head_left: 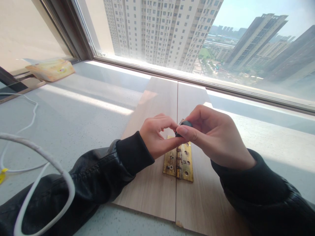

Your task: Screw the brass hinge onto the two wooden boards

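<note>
Both my hands meet above a brass-coloured hinge (185, 165) that lies across the seam of two pale wooden boards. My right hand (216, 134) pinches a small black rounded object (186, 124) between thumb and fingers; its kind is hard to make out. The thumb and fingertips of my left hand (157, 132) close on the near side of that same object. The hinge's worn left leaf has a screw head in its lower hole, and open holes show in the right leaf. My fingers hide the hinge's upper end.
The left board (147, 186) and right board (204, 200) rest on a speckled white sill (95, 85). A white cable (70, 183) loops at left, in front of my sleeve. A soft tissue pack (50, 70) lies at the far left by the window frame (73, 29).
</note>
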Available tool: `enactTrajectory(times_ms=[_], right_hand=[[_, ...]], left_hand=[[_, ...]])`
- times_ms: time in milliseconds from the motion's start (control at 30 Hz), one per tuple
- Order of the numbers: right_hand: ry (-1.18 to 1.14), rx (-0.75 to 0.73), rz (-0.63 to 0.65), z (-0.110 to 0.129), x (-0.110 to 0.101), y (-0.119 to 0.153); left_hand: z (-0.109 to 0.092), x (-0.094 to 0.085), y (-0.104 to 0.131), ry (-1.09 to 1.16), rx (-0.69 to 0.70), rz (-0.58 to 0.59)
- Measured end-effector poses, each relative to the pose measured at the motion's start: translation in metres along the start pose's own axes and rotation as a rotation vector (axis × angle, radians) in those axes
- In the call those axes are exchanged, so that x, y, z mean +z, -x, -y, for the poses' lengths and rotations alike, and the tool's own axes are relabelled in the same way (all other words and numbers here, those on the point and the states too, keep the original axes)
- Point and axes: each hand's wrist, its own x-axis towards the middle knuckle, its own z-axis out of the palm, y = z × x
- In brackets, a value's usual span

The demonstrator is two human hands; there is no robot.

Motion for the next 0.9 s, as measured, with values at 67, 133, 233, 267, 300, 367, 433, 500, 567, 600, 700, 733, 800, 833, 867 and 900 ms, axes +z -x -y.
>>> enactTrajectory(times_ms=[67, 133, 233, 267, 300, 367, 433, 500, 567, 600, 700, 733, 800, 833, 867, 900], right_hand=[[-0.054, -0.013, 0.106, 0.001, -0.005, 0.000], [-0.107, -0.024, 0.221, 0.001, -0.012, 0.000], [-0.110, -0.020, 0.271, -0.001, -0.019, 0.000], [-0.084, -0.004, 0.245, -0.002, -0.020, -0.001], [-0.046, 0.014, 0.202, -0.003, -0.019, -0.001], [0.054, 0.053, 0.087, -0.004, -0.013, -0.001], [0.154, 0.064, -0.035, -0.003, -0.006, -0.002], [0.211, 0.040, -0.117, -0.001, 0.000, -0.001], [0.206, 0.013, -0.097, 0.002, 0.001, -0.001], [0.182, 0.004, -0.055, 0.003, 0.000, -0.001], [0.080, -0.018, 0.108, 0.005, -0.009, 0.001], [0.050, -0.025, 0.152, 0.005, -0.011, 0.001], [0.012, -0.025, 0.194, 0.005, -0.014, 0.003], [0.004, -0.015, 0.191, 0.005, -0.015, 0.004], [0.000, -0.002, 0.177, 0.005, -0.014, 0.004], [0.006, 0.013, 0.157, 0.006, -0.012, 0.005]], left_hand=[[0.003, -0.001, 0.000, 0.059, 0.029, 0.088], [0.008, -0.001, 0.000, 0.122, 0.059, 0.163], [0.013, 0.001, -0.001, 0.168, 0.091, 0.197], [0.013, 0.002, -0.001, 0.157, 0.087, 0.177], [0.013, 0.003, -0.001, 0.134, 0.073, 0.148], [0.009, 0.004, -0.002, 0.052, 0.027, 0.082], [0.004, 0.004, -0.003, -0.046, -0.001, 0.022], [0.000, 0.004, -0.003, -0.104, 0.018, -0.003], [-0.003, 0.003, -0.002, -0.108, 0.040, -0.021], [-0.002, 0.002, -0.002, -0.098, 0.037, -0.016], [0.003, -0.002, -0.001, -0.004, 0.009, 0.082], [0.006, -0.004, -0.001, 0.052, -0.002, 0.139], [0.011, -0.006, -0.002, 0.149, -0.020, 0.234], [0.012, -0.007, -0.002, 0.172, -0.031, 0.258], [0.012, -0.007, -0.003, 0.175, -0.043, 0.271], [0.011, -0.007, -0.003, 0.165, -0.053, 0.273]])
